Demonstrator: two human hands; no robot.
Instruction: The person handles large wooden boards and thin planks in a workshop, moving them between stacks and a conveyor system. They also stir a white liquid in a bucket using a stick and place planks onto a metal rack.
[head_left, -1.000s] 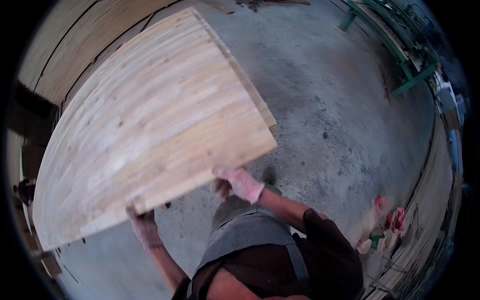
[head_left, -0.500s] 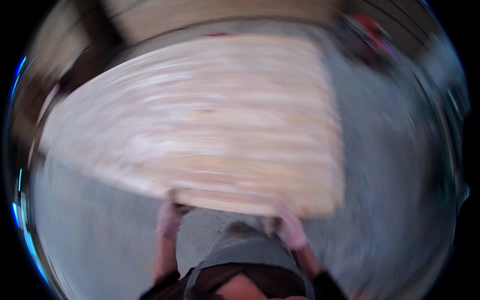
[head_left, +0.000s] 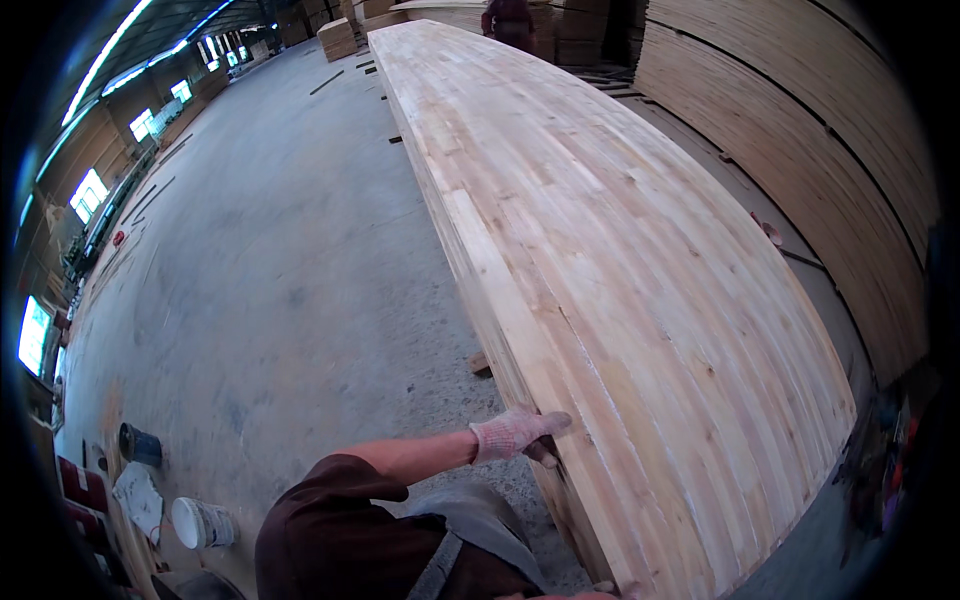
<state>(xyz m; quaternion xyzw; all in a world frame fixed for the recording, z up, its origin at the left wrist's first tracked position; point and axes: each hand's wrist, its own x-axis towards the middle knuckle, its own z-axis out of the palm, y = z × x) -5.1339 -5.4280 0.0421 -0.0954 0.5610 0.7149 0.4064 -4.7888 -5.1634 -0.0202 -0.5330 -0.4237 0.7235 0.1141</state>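
Head view: left hand (head_left: 515, 433), arm outstretched, fingers (head_left: 548, 423) grasping the wooden panel (head_left: 620, 260) edge; right hand hidden.

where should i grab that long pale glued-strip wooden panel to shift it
Best judged: grip the long pale wooden panel by its near long edge, coming from the concrete floor side. It lies flat on a stack with that edge overhanging, where the gloved left hand already wraps it. Stacked boards crowd the far side.
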